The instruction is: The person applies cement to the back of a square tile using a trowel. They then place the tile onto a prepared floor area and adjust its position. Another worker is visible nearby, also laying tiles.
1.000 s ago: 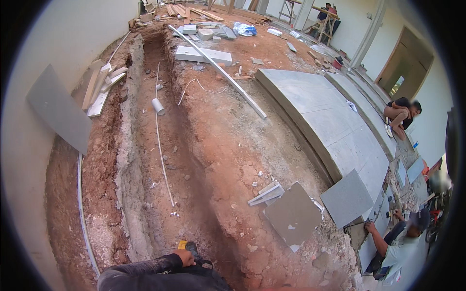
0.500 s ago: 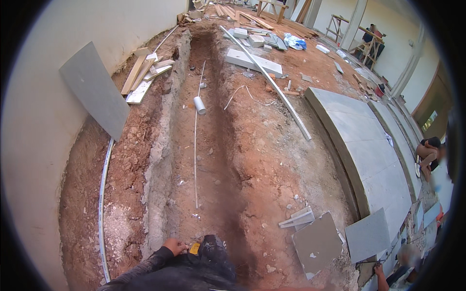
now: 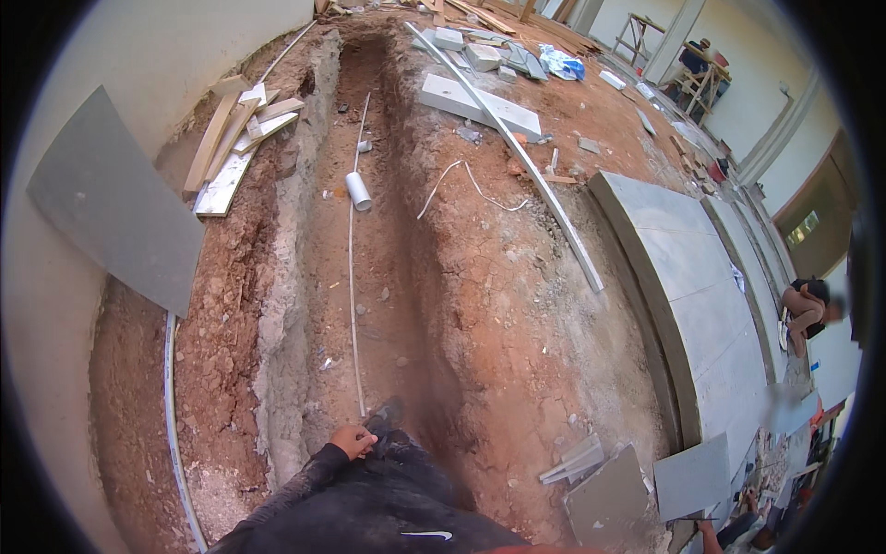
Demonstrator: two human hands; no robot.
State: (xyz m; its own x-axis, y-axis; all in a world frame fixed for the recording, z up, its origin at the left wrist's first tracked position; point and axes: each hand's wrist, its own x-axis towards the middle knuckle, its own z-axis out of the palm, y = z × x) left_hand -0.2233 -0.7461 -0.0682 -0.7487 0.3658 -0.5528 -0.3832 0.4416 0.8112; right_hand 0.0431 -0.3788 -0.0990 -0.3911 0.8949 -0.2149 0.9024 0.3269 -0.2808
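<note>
My left hand point(image 3: 353, 441) is low in the trench, just above my dark shoe point(image 3: 384, 417). Its fingers are drawn together in a pinch, and what they hold, if anything, is too small to make out. Close ahead of it ends a thin white pipe point(image 3: 352, 277) that runs along the trench floor point(image 3: 380, 323). Farther up, a short, wide white pipe piece point(image 3: 358, 191) lies against that thin pipe. No part of my right hand shows.
A grey panel point(image 3: 120, 203) leans on the left wall above a white pipe point(image 3: 172, 415); wood offcuts point(image 3: 221, 143) lie beyond. A long white bar point(image 3: 517, 157) and a raised tiled slab point(image 3: 692, 295) are right. Loose tiles point(image 3: 692, 475) lie near a co-worker's hand point(image 3: 709, 535).
My body and view have shifted forward along the trench. My left hand appears farther up the picture, by the shoe. A small yellow thing seen beside it earlier no longer shows.
</note>
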